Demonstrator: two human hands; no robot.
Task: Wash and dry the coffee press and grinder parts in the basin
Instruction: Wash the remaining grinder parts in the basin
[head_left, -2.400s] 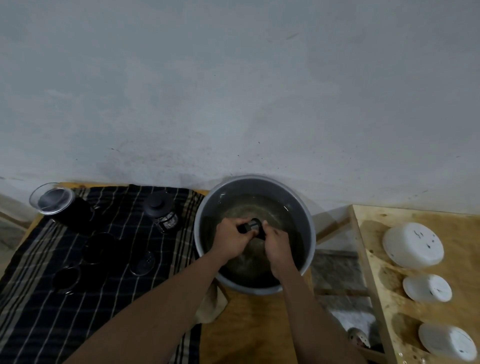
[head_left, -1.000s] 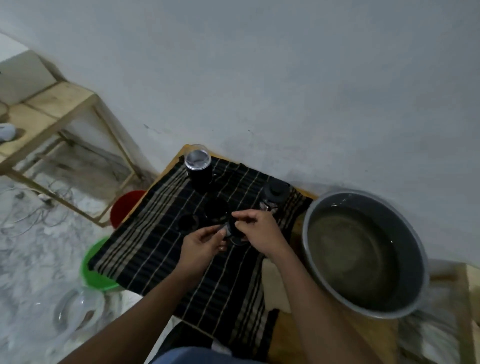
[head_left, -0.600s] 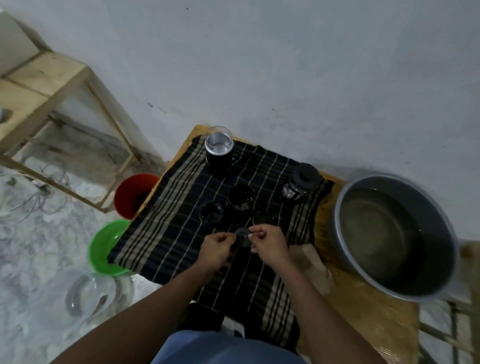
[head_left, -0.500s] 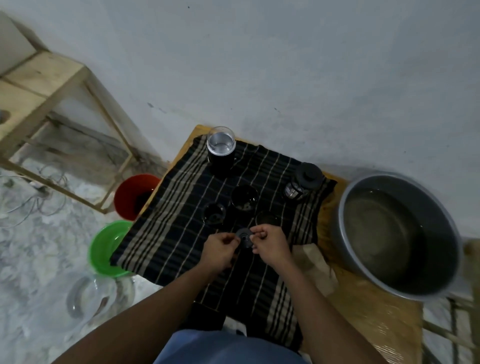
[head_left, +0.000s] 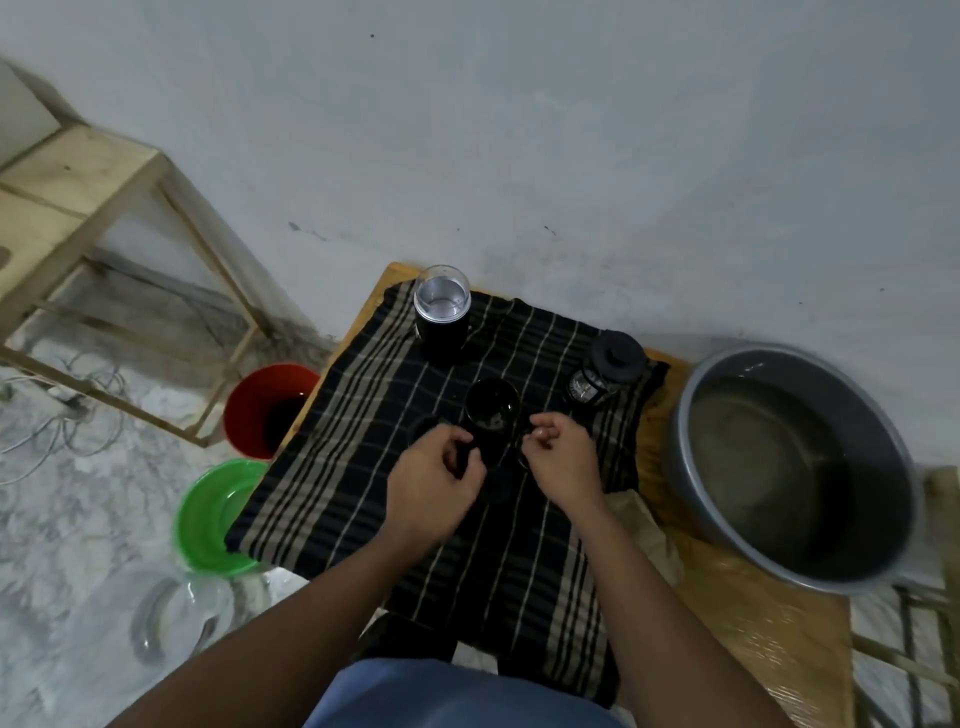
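**Fig.** Left hand (head_left: 434, 486) and right hand (head_left: 563, 460), now parted over black striped cloth (head_left: 337, 467), 9 o'clock of grey metal basin (head_left: 698, 400). Whether either grip holds anything cannot be told. The small dark part formerly between them was probably laid to dry.

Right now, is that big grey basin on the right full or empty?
Partly full. The basin holds murky water whose surface lies well below the rim; the wall above it shows bare.

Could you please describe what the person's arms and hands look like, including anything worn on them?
Both forearms are bare, with no sleeves showing. The left hand and right hand are ungloved, and no watch, ring or bracelet shows on either. The only clothing in view is a blue garment at the bottom edge, between the arms.
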